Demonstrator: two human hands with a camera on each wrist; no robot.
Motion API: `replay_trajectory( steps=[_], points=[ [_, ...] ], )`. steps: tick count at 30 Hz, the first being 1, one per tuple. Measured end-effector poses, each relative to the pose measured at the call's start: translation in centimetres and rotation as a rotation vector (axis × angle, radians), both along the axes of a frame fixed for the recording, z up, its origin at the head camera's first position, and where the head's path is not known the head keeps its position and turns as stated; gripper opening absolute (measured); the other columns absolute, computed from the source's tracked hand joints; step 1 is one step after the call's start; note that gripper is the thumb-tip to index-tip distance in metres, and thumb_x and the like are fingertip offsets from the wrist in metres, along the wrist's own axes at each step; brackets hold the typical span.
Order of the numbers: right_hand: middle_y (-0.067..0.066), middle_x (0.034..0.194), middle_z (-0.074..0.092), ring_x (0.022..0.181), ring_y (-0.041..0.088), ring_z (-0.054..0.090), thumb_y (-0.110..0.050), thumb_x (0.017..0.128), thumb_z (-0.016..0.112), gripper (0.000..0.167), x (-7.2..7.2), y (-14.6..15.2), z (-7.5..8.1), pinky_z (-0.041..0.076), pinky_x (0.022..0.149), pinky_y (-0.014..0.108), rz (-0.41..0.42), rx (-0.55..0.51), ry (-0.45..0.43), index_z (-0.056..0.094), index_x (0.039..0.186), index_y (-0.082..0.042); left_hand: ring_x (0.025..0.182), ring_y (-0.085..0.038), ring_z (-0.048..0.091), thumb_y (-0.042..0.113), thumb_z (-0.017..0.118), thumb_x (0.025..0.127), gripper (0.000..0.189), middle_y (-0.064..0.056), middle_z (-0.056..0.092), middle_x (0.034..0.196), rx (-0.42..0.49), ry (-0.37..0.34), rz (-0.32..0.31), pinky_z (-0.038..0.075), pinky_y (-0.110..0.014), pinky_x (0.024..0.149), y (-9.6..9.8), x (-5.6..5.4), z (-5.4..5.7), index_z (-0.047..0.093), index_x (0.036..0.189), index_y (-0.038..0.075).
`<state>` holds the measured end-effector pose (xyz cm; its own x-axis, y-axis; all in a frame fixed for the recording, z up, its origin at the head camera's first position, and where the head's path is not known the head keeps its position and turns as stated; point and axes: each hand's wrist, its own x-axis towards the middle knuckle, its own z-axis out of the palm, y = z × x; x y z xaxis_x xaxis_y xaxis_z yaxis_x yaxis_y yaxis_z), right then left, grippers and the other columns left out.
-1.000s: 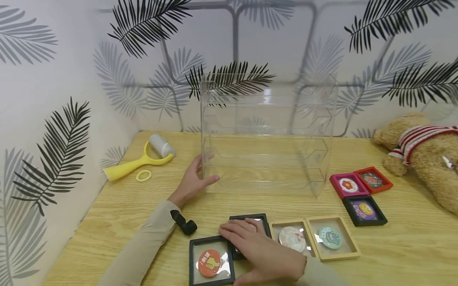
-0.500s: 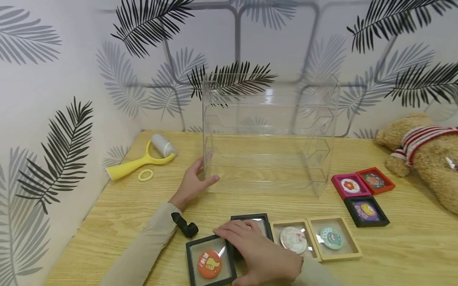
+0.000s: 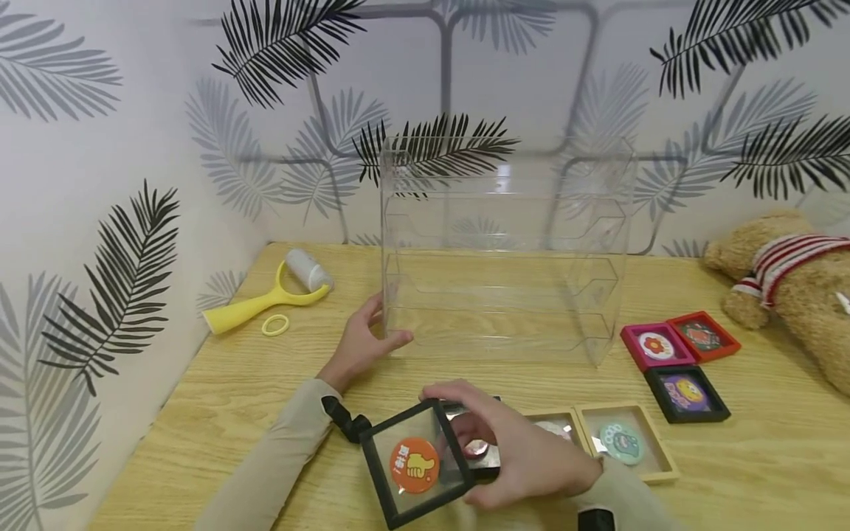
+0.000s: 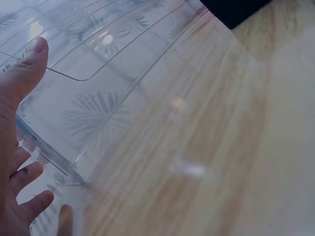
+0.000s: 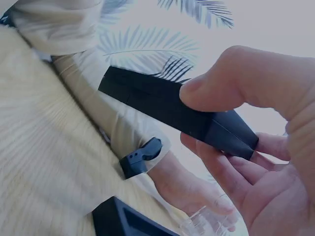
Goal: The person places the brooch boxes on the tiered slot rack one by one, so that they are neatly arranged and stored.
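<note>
My right hand [image 3: 531, 450] pinches a square black display frame [image 3: 381, 468] by its right side, with the thumb at the near corner and fingers at the far one. The frame is tilted above the table; behind its clear pane shows a round orange thumbs-up badge [image 3: 415, 464]. In the right wrist view, the thumb presses one face of the black frame [image 5: 152, 101]. My left hand [image 3: 361, 343] holds the left side panel of a clear acrylic display rack [image 3: 505, 324], thumb in front and fingers outside. Another black frame [image 3: 490, 461] lies behind the right hand, partly hidden.
Two beige frames [image 3: 657, 450] lie right of the right hand. Farther right are a pink frame [image 3: 637, 350], a red frame [image 3: 720, 346], a black frame [image 3: 707, 405] and a teddy bear [image 3: 803, 295]. A yellow slingshot-shaped holder [image 3: 249, 310], grey cylinder [image 3: 307, 269] and yellow ring [image 3: 275, 324] lie left.
My right hand has lifted the black frame with the orange badge off the table and tilted it, uncovering part of the other black frame. The left hand stays at the rack.
</note>
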<state>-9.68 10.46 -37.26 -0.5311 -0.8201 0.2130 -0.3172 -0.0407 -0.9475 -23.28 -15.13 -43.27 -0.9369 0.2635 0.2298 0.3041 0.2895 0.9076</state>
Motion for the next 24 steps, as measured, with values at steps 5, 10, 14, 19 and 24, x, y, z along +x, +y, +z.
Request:
replay_trajectory(
  steps=[5,10,14,19,24],
  points=[
    [0.028,0.128,0.045,0.11,0.026,0.061,0.011,0.07,0.074,0.091,-0.6,0.4,0.0,0.052,0.092,0.039,0.042,-0.083,-0.142,0.019,0.141,-0.008,0.134,-0.039,0.042,0.027,0.079,0.08,0.081,-0.009,0.039,0.152,-0.023,-0.008,0.011,0.035,-0.057,0.107,0.0,0.0,-0.1,0.037,0.148,0.014],
    [0.024,0.113,0.056,0.095,0.018,0.066,0.019,0.074,0.066,0.077,-1.7,0.4,-1.1,0.057,0.075,0.029,0.005,-0.208,-0.193,0.02,0.13,-0.009,0.133,-0.039,0.043,0.029,0.078,0.081,0.081,-0.009,0.039,0.151,-0.028,-0.013,0.01,0.039,-0.055,0.105,0.1,0.0,-0.1,0.036,0.148,0.012],
    [0.008,0.097,0.064,0.075,0.015,0.068,0.021,0.081,0.057,0.059,-2.6,0.5,-1.4,0.056,0.059,0.026,-0.111,-0.277,-0.133,0.028,0.12,-0.012,0.13,-0.041,0.045,0.031,0.077,0.082,0.081,-0.011,0.039,0.151,-0.036,-0.016,0.004,0.041,-0.056,0.102,0.1,-0.1,-0.2,0.035,0.149,0.013],
    [0.024,0.089,0.065,0.074,0.011,0.066,0.021,0.085,0.053,0.04,-3.8,0.3,-0.7,0.055,0.057,0.029,-0.182,-0.253,0.086,0.031,0.113,0.002,0.128,-0.041,0.047,0.032,0.077,0.082,0.082,-0.015,0.041,0.149,-0.044,-0.02,0.004,0.041,-0.057,0.101,0.0,-0.1,-0.2,0.035,0.149,0.013],
    [0.025,0.084,0.065,0.075,0.005,0.06,0.016,0.091,0.05,0.018,-5.2,0.2,1.1,0.045,0.059,0.024,-0.433,-0.14,0.284,0.037,0.099,0.007,0.127,-0.041,0.048,0.026,0.076,0.083,0.078,-0.014,0.041,0.149,-0.051,-0.013,0.018,0.043,-0.056,0.099,0.1,0.1,-0.2,0.035,0.148,0.012]
  ],
)
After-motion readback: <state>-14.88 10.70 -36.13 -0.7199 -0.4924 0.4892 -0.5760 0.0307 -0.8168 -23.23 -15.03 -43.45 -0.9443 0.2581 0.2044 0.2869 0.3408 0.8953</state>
